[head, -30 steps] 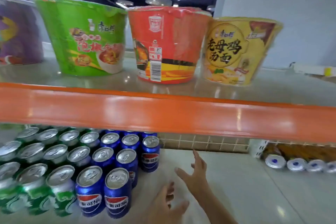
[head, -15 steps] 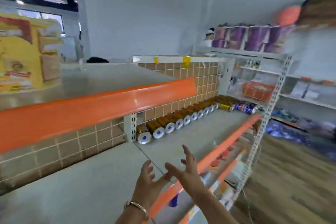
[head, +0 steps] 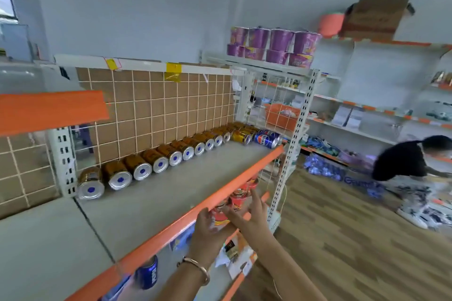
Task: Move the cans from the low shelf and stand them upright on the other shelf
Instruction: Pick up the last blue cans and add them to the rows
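Hands at lower centre of frame: left hand (head: 208, 223) grasps a red can (head: 218, 215) on the low shelf (head: 241, 276); right hand (head: 254, 210), fingers extended, touches the neighbouring red cans (head: 241, 197). Advice: clear the orange shelf lip (head: 220, 197) before lifting, keep the can vertical.

Cans (head: 156, 164) lying in row along shelf (head: 137, 205) back.

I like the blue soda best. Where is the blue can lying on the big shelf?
The blue can lies on its side at the far right end of the shelf, last in the row, right beside a gold can and near the white post.
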{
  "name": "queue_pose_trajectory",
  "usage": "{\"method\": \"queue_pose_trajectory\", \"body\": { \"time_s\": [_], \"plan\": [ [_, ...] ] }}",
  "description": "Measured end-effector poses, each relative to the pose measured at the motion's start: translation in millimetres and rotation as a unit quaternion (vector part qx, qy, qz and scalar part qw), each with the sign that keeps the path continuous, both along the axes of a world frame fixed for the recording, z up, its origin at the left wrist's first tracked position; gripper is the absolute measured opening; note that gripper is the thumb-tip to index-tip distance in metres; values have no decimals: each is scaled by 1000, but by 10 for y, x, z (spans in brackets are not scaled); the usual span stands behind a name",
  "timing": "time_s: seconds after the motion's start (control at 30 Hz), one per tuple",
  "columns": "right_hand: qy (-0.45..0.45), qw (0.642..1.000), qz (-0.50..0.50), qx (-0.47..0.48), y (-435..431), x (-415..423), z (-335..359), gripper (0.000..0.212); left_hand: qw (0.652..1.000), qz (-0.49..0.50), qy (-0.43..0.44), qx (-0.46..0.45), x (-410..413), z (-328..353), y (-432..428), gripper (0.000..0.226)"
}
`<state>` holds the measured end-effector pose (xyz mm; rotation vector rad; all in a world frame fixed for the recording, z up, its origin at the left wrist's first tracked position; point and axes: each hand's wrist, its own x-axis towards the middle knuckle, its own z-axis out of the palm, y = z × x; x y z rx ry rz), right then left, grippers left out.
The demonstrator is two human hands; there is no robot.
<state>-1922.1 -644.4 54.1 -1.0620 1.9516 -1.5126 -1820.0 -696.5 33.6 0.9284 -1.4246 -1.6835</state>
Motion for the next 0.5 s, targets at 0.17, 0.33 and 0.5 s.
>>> {"method": "queue_pose_trajectory", "body": {
  "time_s": [0.17,0.33,0.5],
  "plan": [
    [-53,998,-35,-11,-23,-506,-132,100,1000,-13,7,3,-602,-63,-75,79],
    [-62,995,-79,-22,-262,-1088,-225,93,998,-57,1,-6,-1186,-109,-379,95],
    [-50,994,-96,-25,-786,-1710,-118,91,995,-98,12,5,-1774,-28,-928,127]
  ]
}}
